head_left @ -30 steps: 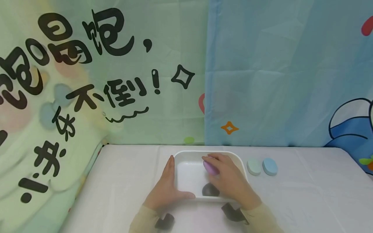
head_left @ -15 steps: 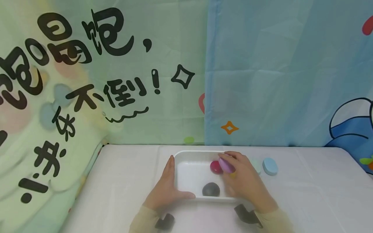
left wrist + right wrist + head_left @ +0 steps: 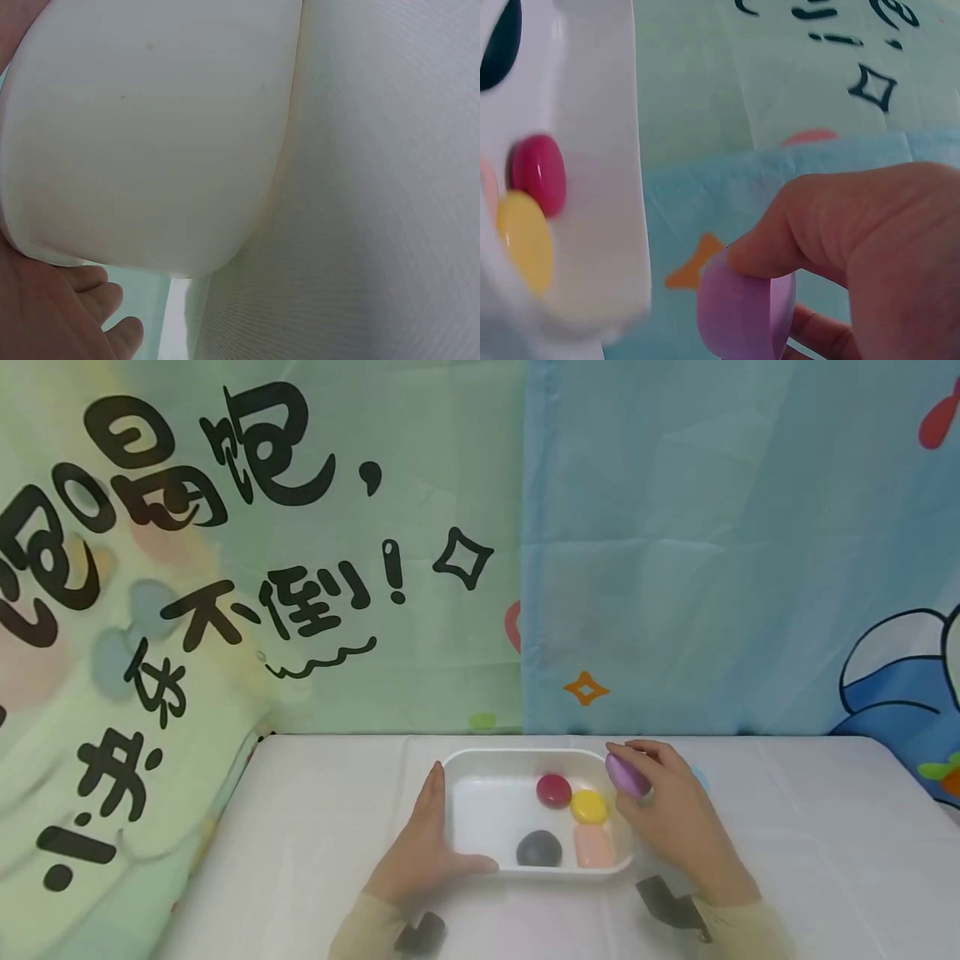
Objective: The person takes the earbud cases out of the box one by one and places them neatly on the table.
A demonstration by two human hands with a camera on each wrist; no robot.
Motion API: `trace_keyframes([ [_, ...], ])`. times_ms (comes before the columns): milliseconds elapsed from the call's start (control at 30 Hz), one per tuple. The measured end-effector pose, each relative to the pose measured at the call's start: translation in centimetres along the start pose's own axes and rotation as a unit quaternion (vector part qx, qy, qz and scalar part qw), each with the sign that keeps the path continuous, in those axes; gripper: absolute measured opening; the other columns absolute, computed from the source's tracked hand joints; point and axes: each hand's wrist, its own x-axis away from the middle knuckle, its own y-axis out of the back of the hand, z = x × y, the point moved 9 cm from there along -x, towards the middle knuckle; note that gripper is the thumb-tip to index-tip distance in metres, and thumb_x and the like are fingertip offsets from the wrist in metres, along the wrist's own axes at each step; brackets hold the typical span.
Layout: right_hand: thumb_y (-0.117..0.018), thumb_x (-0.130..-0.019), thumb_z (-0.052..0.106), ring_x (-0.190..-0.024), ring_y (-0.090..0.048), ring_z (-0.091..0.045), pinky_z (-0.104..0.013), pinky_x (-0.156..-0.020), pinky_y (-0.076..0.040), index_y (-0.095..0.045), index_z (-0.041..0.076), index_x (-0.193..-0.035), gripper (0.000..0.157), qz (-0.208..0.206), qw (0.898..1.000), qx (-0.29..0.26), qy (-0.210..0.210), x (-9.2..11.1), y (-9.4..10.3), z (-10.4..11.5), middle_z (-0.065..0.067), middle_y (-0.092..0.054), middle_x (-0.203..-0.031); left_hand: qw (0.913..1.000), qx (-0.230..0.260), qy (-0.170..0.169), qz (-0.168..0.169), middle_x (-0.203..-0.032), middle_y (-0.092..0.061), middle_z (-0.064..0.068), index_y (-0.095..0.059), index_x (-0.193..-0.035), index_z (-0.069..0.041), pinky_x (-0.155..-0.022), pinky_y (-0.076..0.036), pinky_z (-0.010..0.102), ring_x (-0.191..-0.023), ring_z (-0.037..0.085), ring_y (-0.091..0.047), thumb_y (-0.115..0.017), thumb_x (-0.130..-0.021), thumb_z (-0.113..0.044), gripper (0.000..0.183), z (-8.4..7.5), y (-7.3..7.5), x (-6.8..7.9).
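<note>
My left hand [image 3: 420, 843] holds the white tray [image 3: 480, 810] at its left end, fingers along the side and thumb at the front rim. Just over the tray's right rim, my right hand [image 3: 678, 806] pinches a smooth purple oval piece [image 3: 626, 774] between thumb and fingers. The right wrist view shows this purple piece has a flat-cut edge. Inside the tray lie a crimson round piece [image 3: 553, 791], a yellow one [image 3: 589, 807], a pale pink block [image 3: 594, 846] and a dark grey round piece [image 3: 539, 849].
Behind my right hand, a sliver of a light blue piece [image 3: 701, 777] shows on the white tablecloth [image 3: 840, 843]. The pale green piece beside it is hidden. A printed curtain [image 3: 720, 568] hangs along the table's back edge.
My right hand has carried the purple piece rightward from over the tray to its right rim, uncovering the crimson, yellow and pink pieces. My left hand stays at the tray.
</note>
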Motion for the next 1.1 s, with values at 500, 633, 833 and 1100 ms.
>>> trace_keyframes([
  [500, -0.067, -0.081, 0.0, -0.113, -0.051, -0.042, -0.058, -0.084, -0.047, -0.063, 0.002, -0.133, 0.052, -0.057, 0.998, 0.013, -0.02, 0.6, 2.9, -3.8, -0.023, -0.053, -0.13, 1.0, -0.001, 0.0, -0.004, -0.169, -0.001, 0.01, 0.001, -0.161, -0.005, -0.121, -0.021, 0.047, -0.154, 0.023, -0.005, -0.09, -0.064, -0.055, 0.143, 0.3, 0.1, 0.1],
  [633, -0.067, -0.08, 0.0, -0.115, -0.049, -0.045, -0.062, -0.087, -0.045, -0.062, 0.0, -0.133, 0.053, -0.061, 0.997, 0.021, -0.037, 0.6, 3.1, -5.0, -0.025, -0.051, -0.131, 1.0, 0.001, 0.0, -0.002, -0.169, -0.001, 0.01, 0.001, -0.161, -0.005, -0.121, -0.021, 0.048, -0.154, 0.024, -0.004, -0.09, -0.064, -0.055, 0.143, 0.3, -0.1, 0.1],
  [833, -0.067, -0.079, -0.001, -0.12, -0.045, -0.052, -0.069, -0.094, -0.039, -0.059, -0.001, -0.135, 0.056, -0.063, 0.995, 0.036, -0.072, 0.9, 3.7, -7.1, -0.03, -0.048, -0.135, 1.0, -0.004, 0.0, -0.002, -0.169, -0.001, 0.011, 0.001, -0.161, -0.005, -0.121, -0.02, 0.048, -0.154, 0.025, -0.004, -0.09, -0.064, -0.056, 0.143, 0.3, -0.2, 0.1],
  [1100, -0.065, -0.085, 0.001, -0.121, -0.042, -0.055, -0.072, -0.095, -0.04, -0.052, -0.003, -0.142, 0.058, -0.036, 0.99, 0.042, -0.129, 1.2, 3.5, -9.6, -0.035, -0.04, -0.141, 1.0, 0.004, 0.005, 0.0, -0.169, 0.0, 0.01, 0.002, -0.161, -0.006, -0.121, -0.021, 0.048, -0.154, 0.023, -0.004, -0.089, -0.064, -0.056, 0.142, 0.1, -0.1, 0.2],
])
